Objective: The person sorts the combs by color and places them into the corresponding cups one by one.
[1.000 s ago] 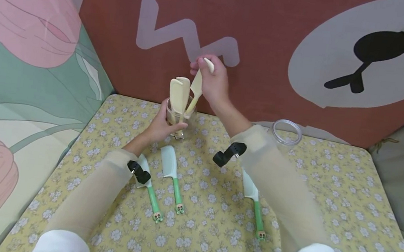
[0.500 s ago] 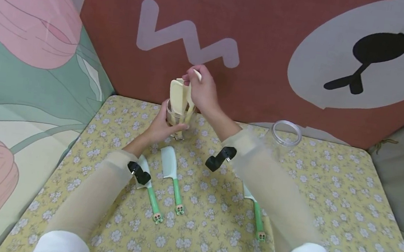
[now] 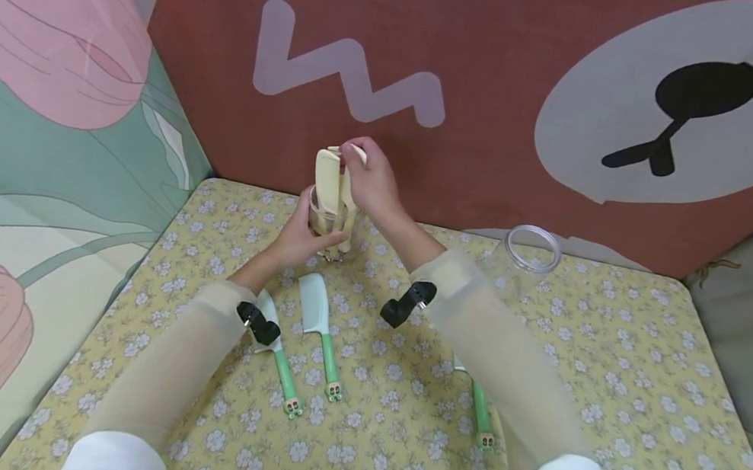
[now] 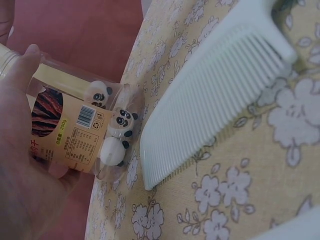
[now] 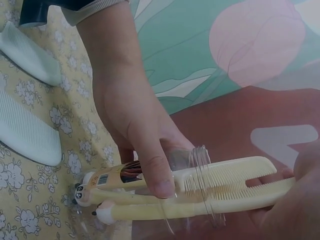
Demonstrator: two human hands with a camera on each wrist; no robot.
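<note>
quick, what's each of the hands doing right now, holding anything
Left hand: closed round the clear jar.
Right hand: holding the toothed end of a cream comb, its handle in the jar.

Floral tablecloth (image 3: 391, 420), red-brown backdrop (image 3: 491, 63), pink flower print (image 3: 61, 26)

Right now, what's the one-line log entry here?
left grip: holds jar; right grip: holds cream comb, partly inside jar; green-handled combs: on table
</note>
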